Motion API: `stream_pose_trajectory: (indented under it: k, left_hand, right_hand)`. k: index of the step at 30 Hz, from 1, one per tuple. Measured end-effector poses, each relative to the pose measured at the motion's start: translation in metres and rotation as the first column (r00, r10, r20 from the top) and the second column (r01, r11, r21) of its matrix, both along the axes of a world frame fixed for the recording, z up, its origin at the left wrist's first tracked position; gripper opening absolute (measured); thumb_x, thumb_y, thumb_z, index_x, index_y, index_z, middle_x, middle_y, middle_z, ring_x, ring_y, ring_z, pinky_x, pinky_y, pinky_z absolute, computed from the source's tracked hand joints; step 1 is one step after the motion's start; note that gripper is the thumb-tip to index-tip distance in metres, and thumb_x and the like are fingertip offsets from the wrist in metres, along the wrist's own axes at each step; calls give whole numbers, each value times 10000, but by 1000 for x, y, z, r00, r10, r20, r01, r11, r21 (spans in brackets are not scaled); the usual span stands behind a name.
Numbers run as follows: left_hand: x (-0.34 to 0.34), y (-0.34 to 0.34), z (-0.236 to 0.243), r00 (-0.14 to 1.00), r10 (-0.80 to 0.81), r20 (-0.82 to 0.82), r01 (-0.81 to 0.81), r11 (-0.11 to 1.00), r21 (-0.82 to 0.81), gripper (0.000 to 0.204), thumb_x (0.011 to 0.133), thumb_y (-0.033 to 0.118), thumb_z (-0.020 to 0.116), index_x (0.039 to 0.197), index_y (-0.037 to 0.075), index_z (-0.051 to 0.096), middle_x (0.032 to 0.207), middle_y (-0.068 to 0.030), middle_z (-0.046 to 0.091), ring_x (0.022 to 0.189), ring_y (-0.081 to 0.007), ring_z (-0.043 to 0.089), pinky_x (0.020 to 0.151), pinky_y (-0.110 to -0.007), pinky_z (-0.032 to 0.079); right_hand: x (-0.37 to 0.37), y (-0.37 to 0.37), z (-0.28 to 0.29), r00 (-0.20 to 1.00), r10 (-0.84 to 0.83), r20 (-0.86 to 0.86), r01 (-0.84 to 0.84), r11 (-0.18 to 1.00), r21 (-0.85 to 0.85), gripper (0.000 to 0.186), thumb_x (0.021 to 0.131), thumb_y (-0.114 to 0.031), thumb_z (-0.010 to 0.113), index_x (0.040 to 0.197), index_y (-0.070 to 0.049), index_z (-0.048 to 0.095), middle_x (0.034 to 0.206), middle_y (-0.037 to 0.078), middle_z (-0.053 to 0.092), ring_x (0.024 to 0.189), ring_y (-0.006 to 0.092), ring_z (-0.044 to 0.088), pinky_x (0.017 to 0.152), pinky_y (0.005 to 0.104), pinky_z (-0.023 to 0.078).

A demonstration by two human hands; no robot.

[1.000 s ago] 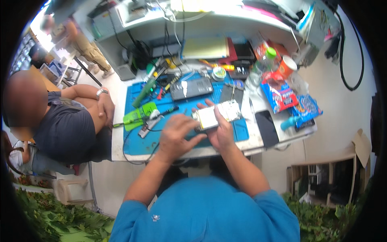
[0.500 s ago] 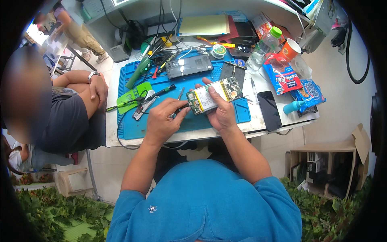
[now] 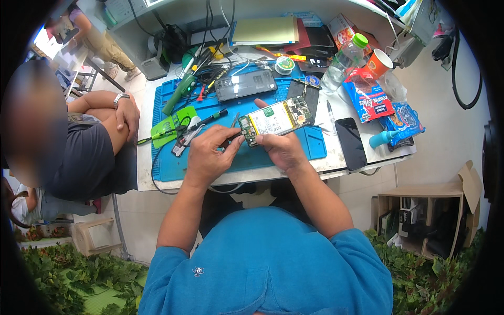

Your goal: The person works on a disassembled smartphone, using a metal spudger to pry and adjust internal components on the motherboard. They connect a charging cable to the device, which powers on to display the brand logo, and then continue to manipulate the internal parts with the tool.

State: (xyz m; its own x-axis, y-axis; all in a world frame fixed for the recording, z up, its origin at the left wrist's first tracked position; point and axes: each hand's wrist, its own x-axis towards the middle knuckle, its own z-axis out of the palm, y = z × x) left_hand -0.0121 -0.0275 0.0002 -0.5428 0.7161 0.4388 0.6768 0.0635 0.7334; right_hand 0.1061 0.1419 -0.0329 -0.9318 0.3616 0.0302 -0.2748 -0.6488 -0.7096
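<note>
An opened phone (image 3: 274,118), its battery and circuit boards exposed, is held above the blue work mat (image 3: 184,168) by my right hand (image 3: 286,152), fingers behind it and thumb at the lower edge. My left hand (image 3: 207,155) pinches a slim dark item (image 3: 229,139), largely hidden by the fingers, against the phone's left end. A dark phone or back cover (image 3: 244,86) lies beyond. A black-and-green pen-like tool (image 3: 212,116) and a bright green plastic piece (image 3: 165,134) lie left of the phone.
A seated person (image 3: 84,152) is close at the left, another (image 3: 100,42) farther back. At right are a phone (image 3: 350,144), snack packets (image 3: 367,97), a bottle (image 3: 338,68), cup (image 3: 378,64) and dropper bottle (image 3: 380,140). Cables, tools and a solder spool (image 3: 284,65) crowd the back.
My right thumb has slid from the battery's face down to the lower left edge. The phone has shifted slightly left, and my left fingers have come closer against its end.
</note>
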Motion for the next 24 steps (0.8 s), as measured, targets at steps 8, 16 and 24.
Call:
stream_pose_trajectory:
  k: [8,16,24]
  left_hand:
    - [1,3,-1,998,18,-67,-16,999,29,188,881,104,847,1044,28,794,903,-114,755,664,-214,719,607,-332,570]
    - [-1,4,3,996,21,-89,-24,999,-30,170,871,83,851,1017,17,797,885,-116,752,710,-213,724,637,-319,567]
    - [-2,13,18,929,-85,-361,92,996,4,299,752,114,885,1013,71,748,1048,-101,729,972,-293,699,808,-396,571]
  right_hand:
    - [1,0,-2,1000,10,23,-11,1000,27,1000,781,74,720,1679,-33,294,1255,92,664,1081,183,676,824,320,573]
    - [1,5,-13,1000,12,-4,-12,1000,19,946,833,14,751,1667,-38,308,1311,115,660,1123,205,682,810,349,595]
    - [-1,6,-16,999,38,18,-31,956,-291,509,1057,-251,446,1473,38,494,1364,249,648,1140,347,689,924,489,555]
